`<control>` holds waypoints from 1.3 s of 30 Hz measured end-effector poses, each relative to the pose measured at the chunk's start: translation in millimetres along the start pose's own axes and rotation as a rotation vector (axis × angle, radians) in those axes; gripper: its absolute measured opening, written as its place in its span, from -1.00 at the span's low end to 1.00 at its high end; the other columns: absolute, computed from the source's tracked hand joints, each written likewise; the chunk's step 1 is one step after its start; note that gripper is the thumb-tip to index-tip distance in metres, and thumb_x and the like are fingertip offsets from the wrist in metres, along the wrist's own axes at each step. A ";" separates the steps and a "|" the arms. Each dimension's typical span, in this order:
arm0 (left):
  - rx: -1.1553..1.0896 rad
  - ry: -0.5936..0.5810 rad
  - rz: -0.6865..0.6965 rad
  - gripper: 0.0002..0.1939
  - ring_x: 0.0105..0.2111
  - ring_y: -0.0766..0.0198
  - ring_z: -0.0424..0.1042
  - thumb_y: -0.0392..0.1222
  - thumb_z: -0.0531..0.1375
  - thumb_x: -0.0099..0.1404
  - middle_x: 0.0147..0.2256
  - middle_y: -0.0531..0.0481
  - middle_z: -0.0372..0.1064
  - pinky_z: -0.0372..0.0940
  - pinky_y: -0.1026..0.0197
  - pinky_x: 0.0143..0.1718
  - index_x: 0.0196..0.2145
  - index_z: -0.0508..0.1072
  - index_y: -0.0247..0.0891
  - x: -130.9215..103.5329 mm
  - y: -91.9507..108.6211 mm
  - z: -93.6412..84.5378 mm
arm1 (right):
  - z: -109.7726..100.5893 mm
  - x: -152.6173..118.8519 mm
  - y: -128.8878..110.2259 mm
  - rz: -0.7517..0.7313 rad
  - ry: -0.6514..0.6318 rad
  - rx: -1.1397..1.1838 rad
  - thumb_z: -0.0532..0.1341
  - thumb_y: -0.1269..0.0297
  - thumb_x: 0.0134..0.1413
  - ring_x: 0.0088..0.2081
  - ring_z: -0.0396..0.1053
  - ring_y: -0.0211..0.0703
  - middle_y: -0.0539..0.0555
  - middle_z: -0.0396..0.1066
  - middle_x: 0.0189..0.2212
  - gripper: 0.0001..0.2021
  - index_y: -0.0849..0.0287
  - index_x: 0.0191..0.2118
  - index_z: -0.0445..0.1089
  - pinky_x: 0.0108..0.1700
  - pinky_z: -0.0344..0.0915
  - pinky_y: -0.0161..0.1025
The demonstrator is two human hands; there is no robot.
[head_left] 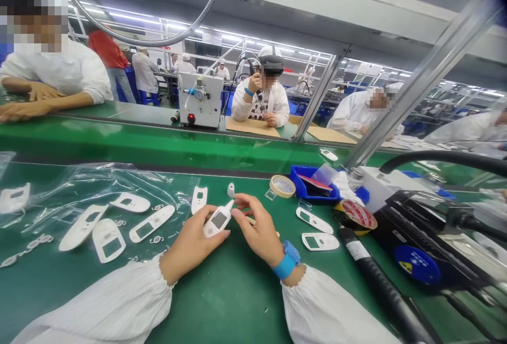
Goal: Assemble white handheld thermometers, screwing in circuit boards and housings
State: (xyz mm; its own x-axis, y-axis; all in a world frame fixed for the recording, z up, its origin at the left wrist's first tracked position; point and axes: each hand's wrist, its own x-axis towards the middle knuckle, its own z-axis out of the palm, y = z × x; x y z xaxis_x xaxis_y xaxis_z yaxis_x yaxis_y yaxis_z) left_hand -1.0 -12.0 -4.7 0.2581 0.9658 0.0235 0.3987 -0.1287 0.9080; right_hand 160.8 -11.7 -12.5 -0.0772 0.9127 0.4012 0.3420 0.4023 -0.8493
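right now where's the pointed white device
In the head view, the pointed white device is just left of centre, in the left hand, near the right hand.

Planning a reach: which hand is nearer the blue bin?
Right. The right hand is left of the blue bin, nearer the camera; the left hand, farther left, holds the white device.

White device (pixel 218 221): smooth plastic, low sheen, dark glossy screen. Green counter (pixel 229 291) below device: smooth, soft shine. Left of device, plastic sheet (pixel 89 185): clear, crinkled, glossy. Right of device, blue bin (pixel 299 188): smooth plastic. Sleeves (pixel 119 301) nearer than device: matt white cloth, puckered. Above device, hose (pixel 158 43): ribbed, shiny metal.
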 end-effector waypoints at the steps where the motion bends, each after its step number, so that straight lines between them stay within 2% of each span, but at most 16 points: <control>1: -0.021 -0.012 -0.036 -0.68 -0.57 0.30 0.31 -0.07 0.21 0.04 -0.43 0.09 0.32 0.19 0.28 -0.56 -0.24 0.26 -0.14 -0.3 1.1 0.6 | 0.4 -1.3 -1.7 -0.070 0.021 -0.080 0.10 0.25 0.07 -0.18 0.28 -0.16 0.11 0.32 -0.22 -0.78 0.12 -0.14 0.29 -0.18 0.27 -0.18; 4: -0.053 -0.049 -0.091 -0.70 -0.68 0.34 0.25 -0.07 0.18 0.05 -0.46 0.13 0.28 0.15 0.30 -0.71 -0.26 0.19 -0.13 -1.0 3.3 1.4 | 2.9 -4.3 -5.7 -0.193 0.013 -0.228 0.11 0.30 0.07 -0.25 0.26 -0.15 0.08 0.34 -0.33 -0.89 0.12 -0.27 0.35 -0.21 0.24 -0.16; 6: -0.052 -0.051 -0.079 -0.71 -0.69 0.35 0.25 -0.08 0.18 0.06 -0.47 0.14 0.28 0.15 0.31 -0.72 -0.27 0.18 -0.12 -1.2 3.3 1.3 | 4.9 -5.8 -6.1 -0.215 0.007 -0.278 0.12 0.32 0.07 -0.27 0.25 -0.15 0.08 0.35 -0.36 -0.90 0.13 -0.28 0.35 -0.23 0.23 -0.16; 11: 0.015 -0.015 -0.030 -0.72 -0.66 0.35 0.26 -0.09 0.18 0.07 -0.48 0.13 0.29 0.15 0.31 -0.65 -0.27 0.20 -0.13 -1.3 0.7 0.7 | 7.5 -7.1 -4.3 -0.213 0.031 -0.329 0.11 0.33 0.08 -0.30 0.23 -0.15 0.08 0.35 -0.38 -0.91 0.14 -0.33 0.35 -0.25 0.20 -0.17; 17: 0.065 0.030 0.041 -0.74 -0.42 0.24 0.34 -0.12 0.16 0.06 -0.39 0.08 0.33 0.17 0.27 -0.48 -0.27 0.22 -0.17 -1.9 0.2 1.5 | 9.2 -5.7 -7.1 -0.168 0.018 -0.322 0.07 0.39 0.09 -0.31 0.20 -0.17 0.06 0.32 -0.41 -0.91 0.16 -0.39 0.28 -0.27 0.17 -0.20; 20: 0.077 0.019 0.055 -0.73 -0.37 0.21 0.34 -0.11 0.14 0.08 -0.35 0.06 0.33 0.18 0.23 -0.41 -0.24 0.22 -0.18 -1.6 -0.1 2.0 | 11.2 -8.1 -10.5 -0.133 -0.024 -0.306 0.05 0.41 0.09 -0.32 0.17 -0.17 0.05 0.28 -0.42 -0.91 0.16 -0.41 0.24 -0.28 0.16 -0.21; 24: 0.101 0.011 0.084 -0.77 -0.36 0.22 0.32 -0.09 0.09 0.13 -0.35 0.04 0.31 0.19 0.21 -0.35 -0.25 0.20 -0.21 -0.6 -0.2 1.6 | 12.7 -12.0 -13.8 -0.139 -0.091 -0.259 0.05 0.43 0.08 -0.33 0.16 -0.19 0.02 0.25 -0.44 -0.92 0.16 -0.41 0.22 -0.28 0.15 -0.22; 33: 0.112 0.016 0.096 -0.74 -0.37 0.24 0.30 -0.07 0.11 0.12 -0.34 0.06 0.33 0.18 0.22 -0.35 -0.24 0.25 -0.20 -0.8 0.3 1.9 | 9.8 -8.8 -13.1 -0.130 -0.085 -0.174 0.05 0.44 0.08 -0.33 0.16 -0.20 0.02 0.23 -0.44 -0.92 0.16 -0.41 0.21 -0.28 0.15 -0.24; 39: 0.168 -0.001 0.125 -0.80 -0.35 0.26 0.29 -0.17 0.09 0.14 -0.33 0.06 0.30 0.18 0.22 -0.32 -0.25 0.22 -0.20 -0.2 -0.6 1.8 | 10.0 -11.6 -16.0 -0.209 -0.190 -0.165 -0.01 0.47 0.09 -0.36 0.14 -0.22 0.03 0.22 -0.43 -0.89 0.16 -0.41 0.15 -0.29 0.16 -0.24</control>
State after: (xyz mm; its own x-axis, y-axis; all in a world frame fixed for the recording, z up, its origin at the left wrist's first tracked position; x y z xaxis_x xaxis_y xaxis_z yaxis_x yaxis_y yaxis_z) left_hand 0.3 -12.5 -6.0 0.3155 0.9398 0.1310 0.5046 -0.2831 0.8156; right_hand 146.9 -28.0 -7.0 -0.3302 0.8149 0.4764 0.4458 0.5795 -0.6822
